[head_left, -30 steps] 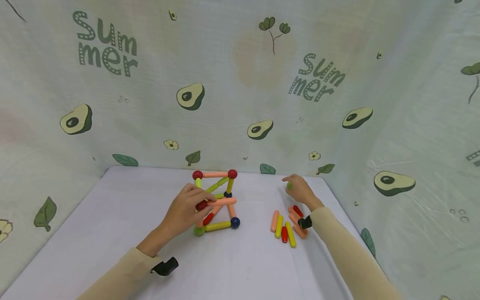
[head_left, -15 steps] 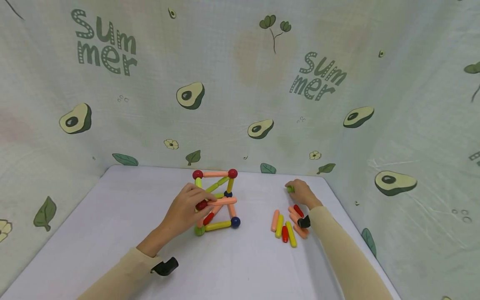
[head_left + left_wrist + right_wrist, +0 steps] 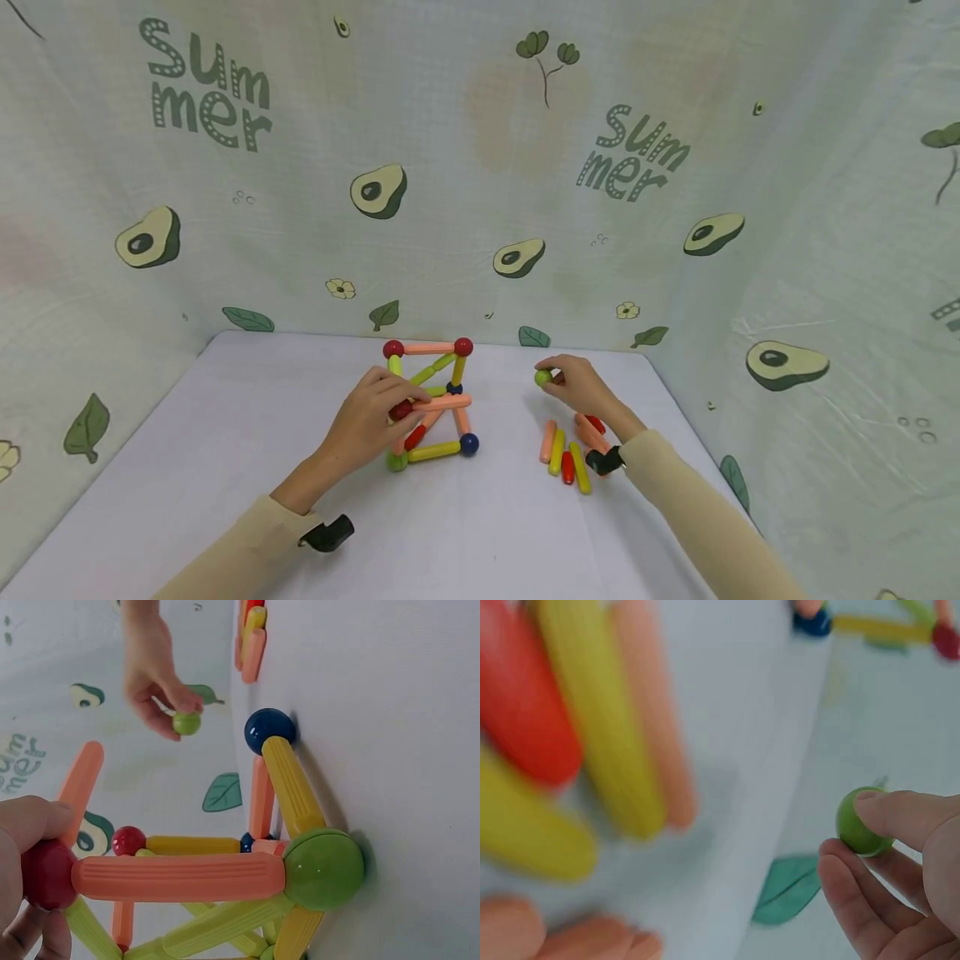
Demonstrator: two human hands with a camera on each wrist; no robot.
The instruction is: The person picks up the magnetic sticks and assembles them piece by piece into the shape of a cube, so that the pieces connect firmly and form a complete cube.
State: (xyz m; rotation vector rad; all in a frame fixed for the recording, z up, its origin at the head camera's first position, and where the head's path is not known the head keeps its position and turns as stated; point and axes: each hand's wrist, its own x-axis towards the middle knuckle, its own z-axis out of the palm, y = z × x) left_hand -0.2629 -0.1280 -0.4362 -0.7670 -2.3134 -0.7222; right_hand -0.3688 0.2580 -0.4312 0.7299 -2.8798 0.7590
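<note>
My left hand (image 3: 371,421) grips a red ball (image 3: 49,874) at the near top corner of a frame of magnetic rods and balls. Its thumb lies against a salmon rod (image 3: 82,780) that points right from that ball, the rod's far end free of any ball. Below, an upright salmon rod (image 3: 180,877) joins the red ball to a green corner ball (image 3: 324,870) on the table. To the right of the frame, my right hand (image 3: 585,392) pinches a loose green ball (image 3: 859,829) between thumb and fingers, held up above the table.
Loose yellow rods (image 3: 557,452), a short red rod (image 3: 567,468) and several salmon rods (image 3: 591,433) lie on the table (image 3: 495,533) at right, partly under my right wrist. A dark blue ball (image 3: 468,444) marks the frame's near right corner. Patterned cloth (image 3: 442,250) hangs behind.
My right hand has moved left toward the frame, bringing the green ball with it, after dipping slightly. My left hand stays at the red ball, and the frame keeps its place.
</note>
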